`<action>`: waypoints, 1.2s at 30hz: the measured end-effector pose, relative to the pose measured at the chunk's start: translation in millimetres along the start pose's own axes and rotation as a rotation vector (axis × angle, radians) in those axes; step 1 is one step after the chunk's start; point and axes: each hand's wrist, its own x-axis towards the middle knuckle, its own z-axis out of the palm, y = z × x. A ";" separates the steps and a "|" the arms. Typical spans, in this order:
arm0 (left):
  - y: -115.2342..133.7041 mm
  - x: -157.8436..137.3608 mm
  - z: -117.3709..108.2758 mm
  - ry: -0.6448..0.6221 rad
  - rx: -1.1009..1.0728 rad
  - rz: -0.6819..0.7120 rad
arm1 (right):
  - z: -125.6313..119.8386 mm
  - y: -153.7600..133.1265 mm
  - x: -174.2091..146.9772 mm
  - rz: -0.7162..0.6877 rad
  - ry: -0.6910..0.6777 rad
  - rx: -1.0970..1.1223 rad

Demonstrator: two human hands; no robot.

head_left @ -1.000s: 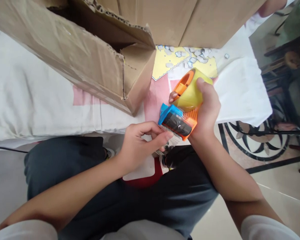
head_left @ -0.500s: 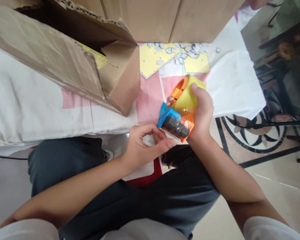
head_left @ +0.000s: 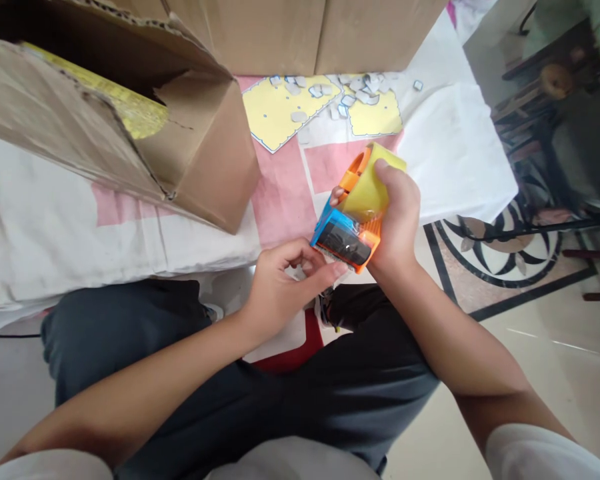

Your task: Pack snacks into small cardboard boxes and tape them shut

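Fingers (head_left: 325, 272) of the left hand (head_left: 280, 293) are curled, pinching at the lower edge of the tape dispenser (head_left: 353, 220) (tape end too small to tell). The right hand (head_left: 397, 220) is wrapped tight around its yellow roll, above the lap, right of the cardboard box (head_left: 130, 127).

I see the tape dispenser (head_left: 353, 217) in my right hand (head_left: 397, 220), above my lap and just off the near edge of the bench (head_left: 55, 220). My left hand (head_left: 280, 287) sits just left of and below it, fingertips at its lower end. On the bench, an open cardboard box (head_left: 130, 127) lies to the left, a second box (head_left: 305, 33) stands behind at the far edge, and a sheet strewn with small scraps (head_left: 325, 107) lies between them, beyond the dispenser. The floor (head_left: 520, 313) lies to the right.
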 end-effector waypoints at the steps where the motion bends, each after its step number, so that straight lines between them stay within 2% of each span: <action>1: -1.1 -0.3 0.4 0.006 -0.002 -0.008 | -0.4 0.4 0.2 -0.007 -0.002 0.001; 14: -7.9 3.9 -0.2 0.019 -0.059 -0.077 | 1.8 4.7 9.4 -0.007 0.031 -0.019; 19: -8.8 4.8 -1.4 0.015 -0.056 -0.015 | 4.1 8.1 11.1 -0.045 0.013 -0.001; 28: -8.0 4.1 -0.2 0.057 0.000 -0.022 | 5.1 7.0 8.8 -0.051 0.000 -0.031; 36: -9.6 2.4 0.8 0.053 -0.007 0.042 | 6.1 5.9 7.4 -0.016 0.011 0.013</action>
